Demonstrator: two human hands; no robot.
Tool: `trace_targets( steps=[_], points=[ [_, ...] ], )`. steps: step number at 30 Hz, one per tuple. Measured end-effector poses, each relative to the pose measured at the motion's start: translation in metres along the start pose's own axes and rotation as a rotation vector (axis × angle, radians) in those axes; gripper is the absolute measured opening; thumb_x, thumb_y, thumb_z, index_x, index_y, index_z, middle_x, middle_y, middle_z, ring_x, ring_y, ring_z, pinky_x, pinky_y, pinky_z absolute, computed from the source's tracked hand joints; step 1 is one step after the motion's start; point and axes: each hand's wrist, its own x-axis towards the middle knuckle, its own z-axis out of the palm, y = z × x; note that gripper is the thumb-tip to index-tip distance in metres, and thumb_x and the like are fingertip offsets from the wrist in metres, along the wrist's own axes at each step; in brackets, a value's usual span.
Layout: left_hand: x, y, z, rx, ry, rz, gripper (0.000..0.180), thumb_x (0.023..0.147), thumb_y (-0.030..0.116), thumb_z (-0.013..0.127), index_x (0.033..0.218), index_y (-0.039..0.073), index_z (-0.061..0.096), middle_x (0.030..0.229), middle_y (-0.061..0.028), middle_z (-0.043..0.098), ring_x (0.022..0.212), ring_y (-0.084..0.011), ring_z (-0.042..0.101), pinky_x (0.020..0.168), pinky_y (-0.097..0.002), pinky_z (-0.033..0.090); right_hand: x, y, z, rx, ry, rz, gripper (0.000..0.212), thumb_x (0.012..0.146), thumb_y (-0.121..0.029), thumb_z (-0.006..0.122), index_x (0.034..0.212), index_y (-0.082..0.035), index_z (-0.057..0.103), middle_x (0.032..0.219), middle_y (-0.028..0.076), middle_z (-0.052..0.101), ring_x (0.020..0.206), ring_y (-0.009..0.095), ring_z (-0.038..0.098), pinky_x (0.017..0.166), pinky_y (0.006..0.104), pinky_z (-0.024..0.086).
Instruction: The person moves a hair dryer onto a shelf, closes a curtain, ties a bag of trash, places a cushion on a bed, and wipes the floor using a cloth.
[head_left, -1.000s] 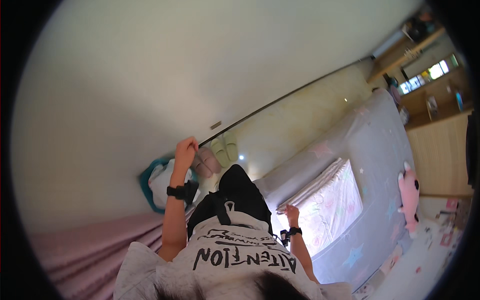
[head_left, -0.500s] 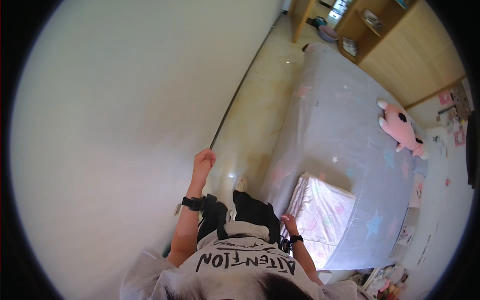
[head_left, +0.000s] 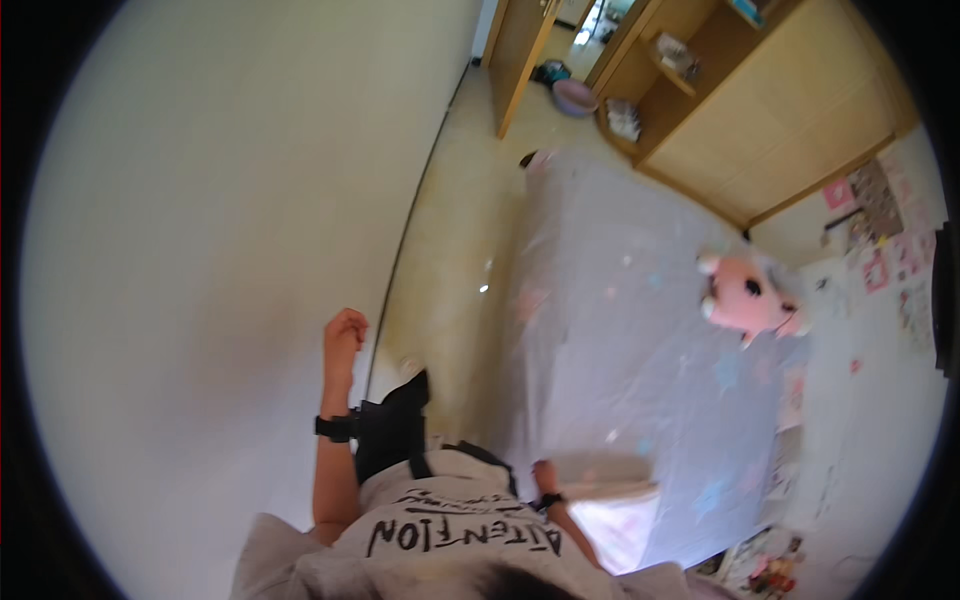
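Observation:
My left hand (head_left: 346, 328) is raised in front of the white wall, its fingers loosely curled with nothing seen in them. A black band (head_left: 337, 428) circles that wrist. My right hand (head_left: 545, 477) hangs low beside the edge of the bed (head_left: 620, 330), close to a folded pale pink blanket (head_left: 615, 530). Motion smears its fingers, so their pose does not show. The bed has a grey cover with pastel stars. A pink plush toy (head_left: 748, 298) lies on the bed's right side.
A tiled floor strip (head_left: 450, 270) runs between the wall (head_left: 230, 230) and the bed. At its far end are an ajar wooden door (head_left: 520, 70), a purple basin (head_left: 574, 98) and a wooden cabinet with shelves (head_left: 690, 100).
The view has shifted forward along the bed, so door, basin and toy sit lower and further left. The blanket has slid toward the lower edge. My right hand is now beside its far end.

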Motion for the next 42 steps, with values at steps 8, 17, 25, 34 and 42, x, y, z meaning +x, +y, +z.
trace_targets(
  steps=[8,17,25,34,42],
  points=[
    [0.204,0.078,0.122,-0.028,-0.353,0.042,0.019,0.065,-0.003,0.031,0.066,0.005,0.048,0.055,0.0017,0.042,0.049,-0.0046,0.036,0.044,-0.0174,0.028,0.171,-0.078,-0.124,1.519,0.087,0.722,0.021,0.072,-0.009,0.044,0.089,0.002,0.05,0.083,0.02,0.053,0.07,0.027,0.057,0.061,0.0339,0.048],
    [0.407,0.099,0.254,-0.027,-0.49,-0.085,0.02,0.065,-0.005,0.03,0.068,0.005,0.048,0.056,0.0008,0.041,0.05,-0.0061,0.035,0.046,-0.018,0.028,0.28,0.006,0.005,1.871,-0.639,1.095,0.018,0.075,-0.017,0.047,0.082,-0.001,0.053,0.054,0.007,0.049,0.053,0.02,0.05,0.042,0.0302,0.043],
    [0.58,0.158,0.289,0.016,-0.307,0.096,0.021,0.064,-0.004,0.029,0.069,0.004,0.048,0.052,0.0009,0.039,0.047,-0.0063,0.032,0.043,-0.0188,0.025,0.589,0.071,-0.2,0.949,0.228,0.399,0.028,0.07,-0.02,0.051,0.09,0.0,0.053,0.074,0.015,0.058,0.063,0.03,0.055,0.061,0.0383,0.043],
    [0.798,0.182,0.391,0.193,-0.438,0.056,0.021,0.065,-0.002,0.029,0.071,0.002,0.049,0.053,0.0002,0.041,0.047,-0.0059,0.033,0.043,-0.0181,0.026,0.851,0.047,-0.38,1.252,0.408,0.477,0.026,0.075,-0.01,0.047,0.099,-0.001,0.048,0.08,0.004,0.055,0.072,0.009,0.049,0.058,0.0215,0.038],
    [0.884,0.238,0.6,0.176,-0.985,-0.018,0.023,0.069,-0.003,0.03,0.079,0.003,0.05,0.059,-0.0004,0.044,0.052,-0.0062,0.038,0.047,-0.0166,0.031,0.892,0.027,-0.409,0.694,0.172,0.305,0.02,0.074,-0.016,0.047,0.086,-0.003,0.055,0.078,0.012,0.058,0.095,0.025,0.047,0.08,0.0322,0.036]
  ],
)
